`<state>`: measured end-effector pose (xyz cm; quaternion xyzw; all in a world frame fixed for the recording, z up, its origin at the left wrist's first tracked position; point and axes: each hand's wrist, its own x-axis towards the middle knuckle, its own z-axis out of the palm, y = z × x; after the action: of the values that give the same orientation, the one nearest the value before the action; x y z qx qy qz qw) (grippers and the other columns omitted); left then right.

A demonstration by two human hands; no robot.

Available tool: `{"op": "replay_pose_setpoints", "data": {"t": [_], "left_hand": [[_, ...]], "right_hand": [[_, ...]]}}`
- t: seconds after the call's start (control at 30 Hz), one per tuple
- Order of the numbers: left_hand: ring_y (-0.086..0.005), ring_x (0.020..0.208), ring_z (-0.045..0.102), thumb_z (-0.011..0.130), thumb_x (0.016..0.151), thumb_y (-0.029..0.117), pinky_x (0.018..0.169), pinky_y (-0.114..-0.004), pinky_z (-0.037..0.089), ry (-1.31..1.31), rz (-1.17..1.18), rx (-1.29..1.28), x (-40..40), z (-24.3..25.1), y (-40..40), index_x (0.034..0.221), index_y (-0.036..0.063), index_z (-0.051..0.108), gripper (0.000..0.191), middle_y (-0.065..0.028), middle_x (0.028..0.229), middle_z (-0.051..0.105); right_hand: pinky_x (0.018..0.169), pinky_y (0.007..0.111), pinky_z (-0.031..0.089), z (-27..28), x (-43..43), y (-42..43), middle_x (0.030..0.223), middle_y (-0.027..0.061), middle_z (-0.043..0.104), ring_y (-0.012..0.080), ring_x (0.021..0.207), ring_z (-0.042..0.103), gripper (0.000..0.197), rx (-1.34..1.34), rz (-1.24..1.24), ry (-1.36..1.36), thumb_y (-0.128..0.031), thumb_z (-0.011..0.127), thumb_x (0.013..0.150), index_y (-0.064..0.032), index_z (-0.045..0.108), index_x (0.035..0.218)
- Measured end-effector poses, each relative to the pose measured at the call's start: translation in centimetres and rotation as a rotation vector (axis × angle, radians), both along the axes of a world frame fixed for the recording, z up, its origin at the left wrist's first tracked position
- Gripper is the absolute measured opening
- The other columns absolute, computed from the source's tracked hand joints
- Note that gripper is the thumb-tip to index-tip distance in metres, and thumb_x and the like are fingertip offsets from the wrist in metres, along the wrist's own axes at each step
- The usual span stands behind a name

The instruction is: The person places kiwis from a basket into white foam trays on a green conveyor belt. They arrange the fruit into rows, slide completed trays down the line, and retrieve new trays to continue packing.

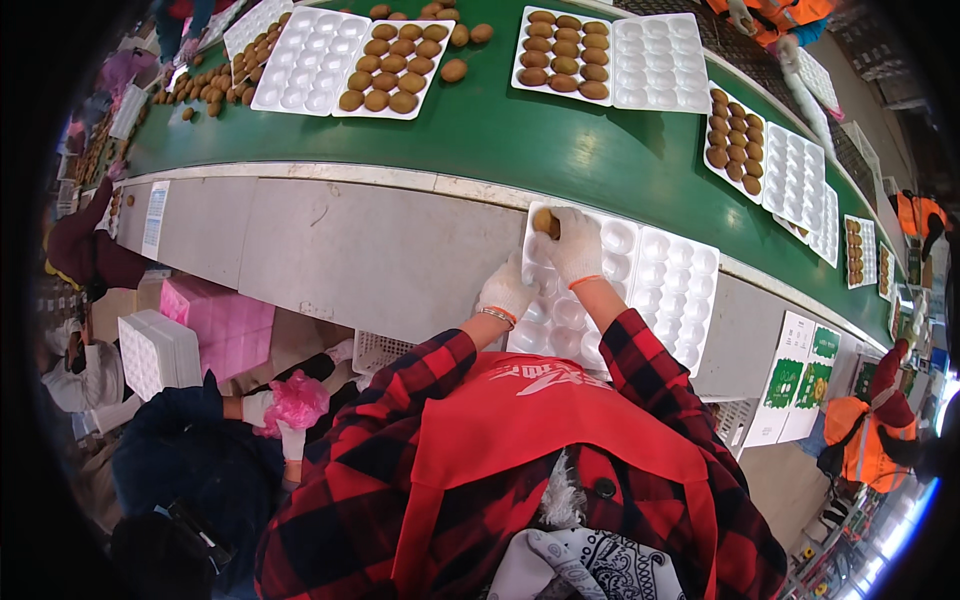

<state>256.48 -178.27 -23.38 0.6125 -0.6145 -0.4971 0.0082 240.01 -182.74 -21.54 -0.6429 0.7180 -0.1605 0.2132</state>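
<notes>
An opened white plastic tray with a lid half [679,281] lies in front of me, across the grey metal ledge beside the belt. Rows of moulded round cups fill both halves. My right hand [574,244], in a white knit glove, has its fingers around a brown kiwifruit [543,220] at the far left corner cup. At the tray's left rim is my left hand [507,291], also gloved, its thumb over the edge; its other fingers are partly hidden. The visible cups near my hands hold no fruit.
Beyond the ledge [360,247] runs a green conveyor belt [480,142]. It carries kiwifruit-filled trays [390,67] [566,56] and loose kiwifruit [454,71]. At left, a co-worker [195,450] holds pink plastic film [296,405] near stacked white trays [159,352]. A printed carton [795,379] stands at right.
</notes>
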Motion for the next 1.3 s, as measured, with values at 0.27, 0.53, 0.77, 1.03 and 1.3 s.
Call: {"op": "replay_pose_setpoints", "data": {"t": [0.27, 0.53, 0.77, 1.03, 1.3], "left_hand": [[-0.0468, 0.106, 0.069, 0.073, 0.088, 0.047, 0.094, -0.052, 0.055, -0.013, -0.035, 0.059, 2.4, 0.6, -2.0, 0.133, 0.0038, 0.058, 0.064, -0.0274, 0.117, 0.071], [-0.0437, 0.106, 0.068, 0.065, 0.096, 0.029, 0.096, -0.051, 0.055, 0.122, 0.062, -0.401, 8.3, -7.5, -12.8, 0.129, 0.004, 0.063, 0.042, -0.022, 0.116, 0.071], [-0.043, 0.14, 0.047, 0.076, 0.09, 0.024, 0.116, -0.046, 0.043, 0.168, 0.196, -0.718, 6.2, -9.9, -24.9, 0.15, 0.0012, 0.047, 0.071, -0.0254, 0.152, 0.048], [-0.0417, 0.149, 0.038, 0.079, 0.087, 0.03, 0.124, -0.043, 0.034, 0.304, 0.218, -0.533, 5.4, -10.6, -27.2, 0.158, -0.0013, 0.035, 0.089, -0.026, 0.163, 0.036], [-0.0451, 0.133, 0.051, 0.085, 0.081, 0.017, 0.112, -0.049, 0.045, 0.217, 0.21, -0.907, 4.4, -13.0, -34.2, 0.147, 0.004, 0.049, 0.076, -0.0282, 0.148, 0.049]], "right_hand": [[0.095, 0.052, 0.051, -1.6, 2.6, -0.2, 0.117, 0.0172, 0.067, 0.0391, 0.107, 0.063, 0.039, -0.066, 0.0, 0.11, -0.026, 0.074, 0.085, -0.0077, 0.066, 0.119], [0.096, 0.047, 0.053, 1.7, 0.7, -12.0, 0.118, 0.0186, 0.067, 0.0389, 0.11, 0.065, 0.034, -0.035, 0.026, 0.058, -0.032, 0.07, 0.095, -0.0034, 0.072, 0.113], [0.103, 0.046, 0.053, -4.9, 4.2, -32.8, 0.131, 0.0206, 0.064, 0.0387, 0.121, 0.062, 0.037, -0.291, 0.202, 0.134, -0.031, 0.071, 0.092, -0.0071, 0.07, 0.12], [0.112, 0.049, 0.047, -7.3, 7.5, -44.5, 0.148, 0.0231, 0.056, 0.0392, 0.138, 0.053, 0.077, -0.012, 0.212, 0.443, -0.052, 0.076, 0.084, -0.0122, 0.055, 0.147], [0.101, 0.046, 0.054, -5.0, 9.3, -41.4, 0.125, 0.0257, 0.07, 0.0433, 0.115, 0.068, 0.074, 0.354, 0.179, 0.074, -0.046, 0.078, 0.077, -0.007, 0.058, 0.137]]}}
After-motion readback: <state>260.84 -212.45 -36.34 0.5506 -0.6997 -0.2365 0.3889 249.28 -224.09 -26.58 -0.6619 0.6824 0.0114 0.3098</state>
